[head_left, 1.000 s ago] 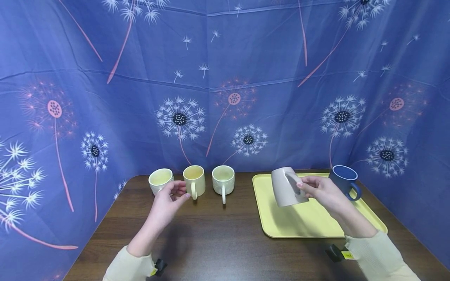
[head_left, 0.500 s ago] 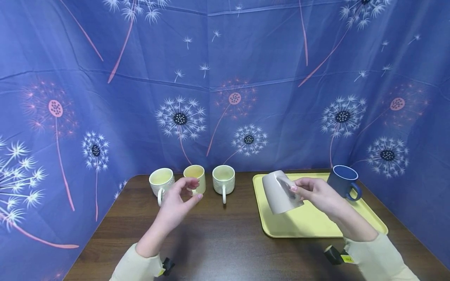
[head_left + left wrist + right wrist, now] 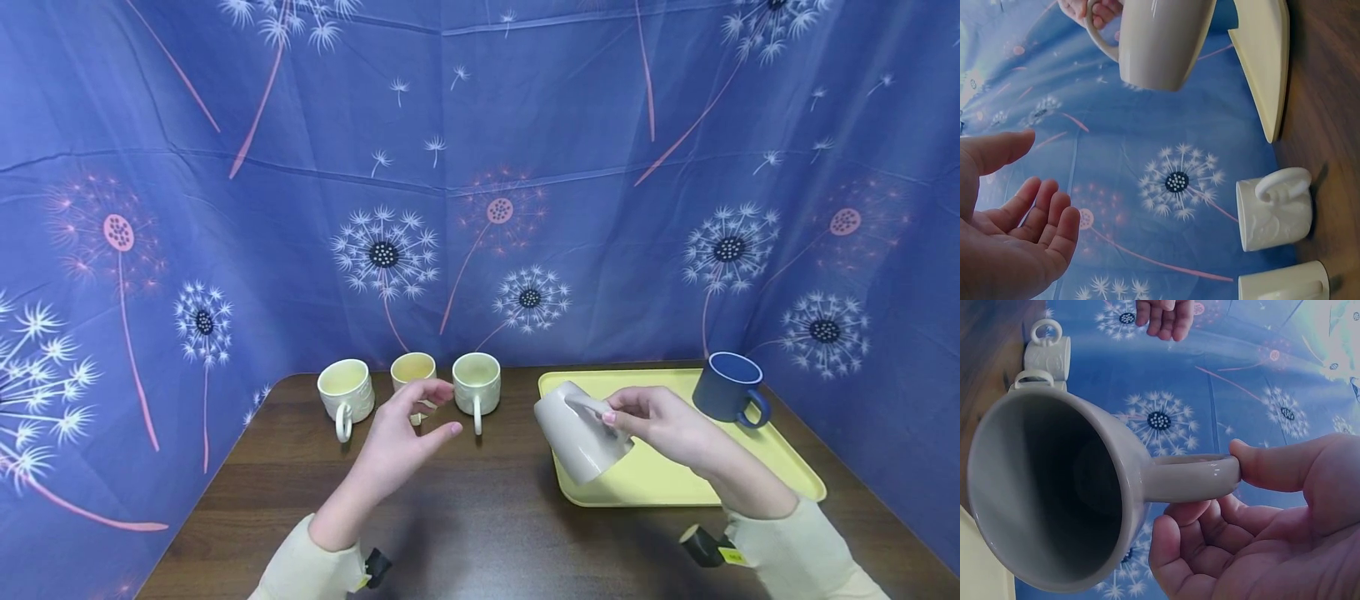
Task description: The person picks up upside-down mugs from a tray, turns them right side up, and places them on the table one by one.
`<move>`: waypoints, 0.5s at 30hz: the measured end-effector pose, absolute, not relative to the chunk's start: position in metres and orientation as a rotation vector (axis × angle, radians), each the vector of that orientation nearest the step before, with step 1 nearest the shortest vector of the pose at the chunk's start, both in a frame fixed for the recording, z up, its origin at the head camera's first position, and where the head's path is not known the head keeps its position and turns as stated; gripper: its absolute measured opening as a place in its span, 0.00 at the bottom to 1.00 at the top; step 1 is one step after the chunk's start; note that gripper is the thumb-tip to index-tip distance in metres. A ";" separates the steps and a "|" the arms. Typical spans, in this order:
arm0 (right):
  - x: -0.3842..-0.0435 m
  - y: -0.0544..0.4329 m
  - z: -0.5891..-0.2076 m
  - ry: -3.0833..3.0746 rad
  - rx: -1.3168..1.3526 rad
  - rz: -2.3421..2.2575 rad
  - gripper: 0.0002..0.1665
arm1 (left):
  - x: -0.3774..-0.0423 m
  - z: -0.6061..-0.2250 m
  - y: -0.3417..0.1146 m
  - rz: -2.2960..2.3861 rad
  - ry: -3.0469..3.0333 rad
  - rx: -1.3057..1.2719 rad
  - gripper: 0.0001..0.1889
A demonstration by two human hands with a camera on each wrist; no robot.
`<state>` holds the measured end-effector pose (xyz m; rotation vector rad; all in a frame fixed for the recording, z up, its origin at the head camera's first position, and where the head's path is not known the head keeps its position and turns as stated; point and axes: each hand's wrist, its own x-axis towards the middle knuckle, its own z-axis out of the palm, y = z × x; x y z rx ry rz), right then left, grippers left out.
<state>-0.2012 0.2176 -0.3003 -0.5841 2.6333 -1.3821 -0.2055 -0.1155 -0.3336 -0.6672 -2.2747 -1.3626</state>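
A grey mug (image 3: 581, 433) hangs tilted, mouth downward, over the left part of the yellow tray (image 3: 675, 492). My right hand (image 3: 663, 423) pinches its handle between thumb and fingers; the right wrist view looks into the hollow inside of the mug (image 3: 1054, 487). My left hand (image 3: 408, 433) is in the air with fingers loosely bent and nothing in it, overlapping a plain pale yellow mug (image 3: 412, 367) in the head view. Right of that stands a pale green mug (image 3: 477, 387) with a raised pattern. A cream patterned mug (image 3: 348, 400) stands on the left.
A dark blue mug (image 3: 727, 387) stands upright at the tray's back right, close behind my right hand. The three light mugs line the back edge of the brown wooden table (image 3: 495, 533). A blue dandelion-print cloth (image 3: 480, 275) hangs right behind the table.
My right hand has carried the grey mug leftward and a little lower, tipping it further. My left hand has moved right, away from the cream mug toward the pale green one.
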 end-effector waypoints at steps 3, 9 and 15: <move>-0.201 0.216 -0.300 2.611 -0.623 -1.374 0.12 | -0.204 -0.333 -0.111 -1.350 -2.270 -0.696 0.22; -0.199 0.211 -0.301 2.570 -0.701 -1.374 0.12 | -0.201 -0.334 -0.100 -1.327 -2.286 -0.743 0.22; -0.196 0.207 -0.299 2.506 -0.742 -1.371 0.12 | -0.200 -0.333 -0.090 -1.328 -2.288 -0.812 0.23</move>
